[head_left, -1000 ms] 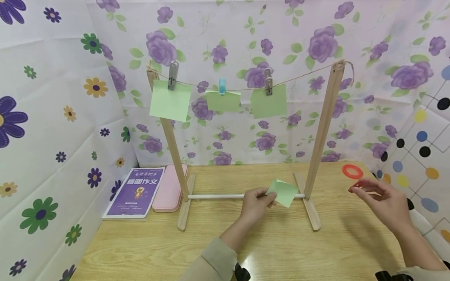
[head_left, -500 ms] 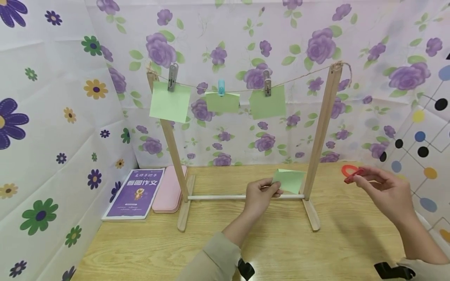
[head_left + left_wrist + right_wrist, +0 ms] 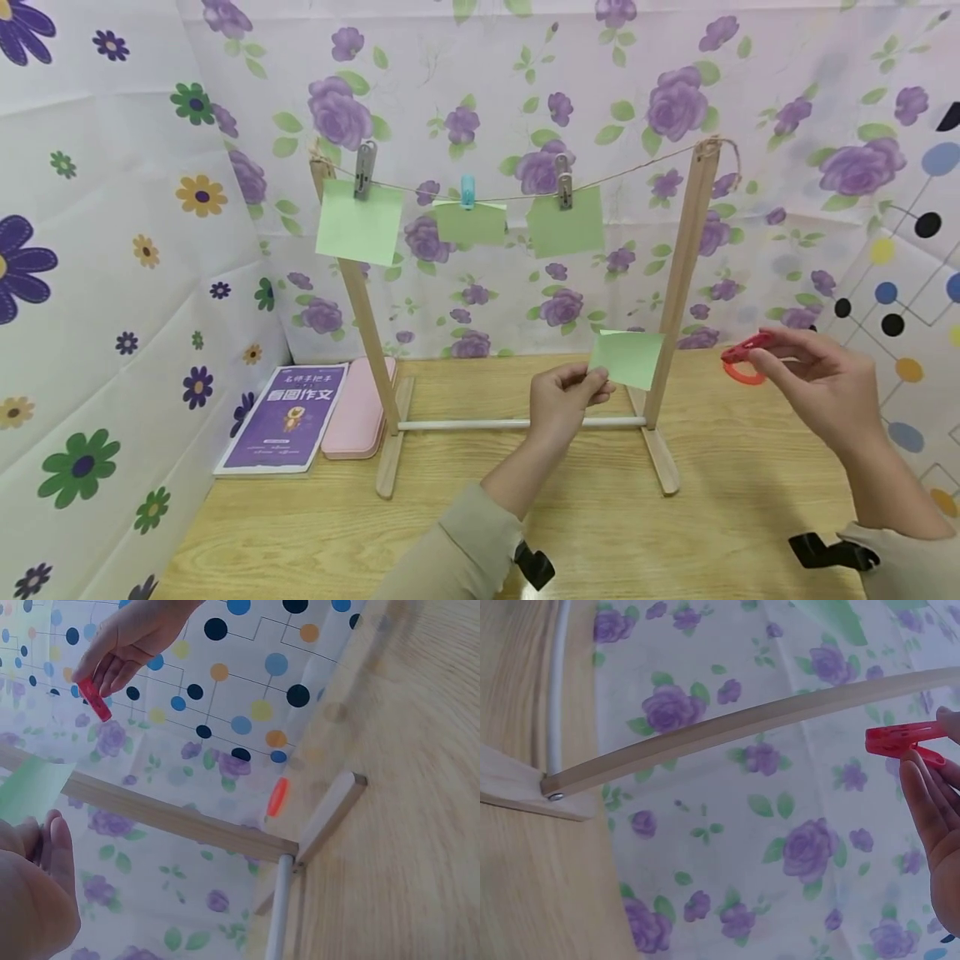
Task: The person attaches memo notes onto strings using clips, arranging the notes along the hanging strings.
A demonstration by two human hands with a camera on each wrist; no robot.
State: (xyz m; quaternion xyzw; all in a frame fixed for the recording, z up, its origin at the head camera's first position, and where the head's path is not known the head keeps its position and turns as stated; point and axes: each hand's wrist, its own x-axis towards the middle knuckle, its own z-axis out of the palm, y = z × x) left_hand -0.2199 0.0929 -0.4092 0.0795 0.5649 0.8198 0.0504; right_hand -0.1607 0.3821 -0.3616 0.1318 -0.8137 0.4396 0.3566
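My left hand (image 3: 561, 404) pinches a green sticky note (image 3: 628, 358) by its lower left corner, raised in front of the right post of a wooden frame (image 3: 682, 283). To the right of that post, my right hand (image 3: 821, 383) holds a red clothespin (image 3: 904, 739) between thumb and fingers, its nose pointing left. A string (image 3: 637, 169) runs between the post tops. From it hang three green notes: one (image 3: 360, 223) under a grey clip (image 3: 364, 169), one (image 3: 471, 225) under a blue clip (image 3: 468, 192), one (image 3: 566, 225) under another grey clip (image 3: 564, 183).
An orange-red ring (image 3: 742, 373) lies on the wooden table (image 3: 480, 517) behind the right hand. At the left are a purple book (image 3: 281, 421) and a pink case (image 3: 358, 408). A white rod (image 3: 465, 425) joins the frame's feet. Patterned cloth (image 3: 450, 67) hangs behind.
Both hands have risen. The left hand has lifted the green note up and rightward, and the red clothespin in my right hand has come up, slightly leftward.
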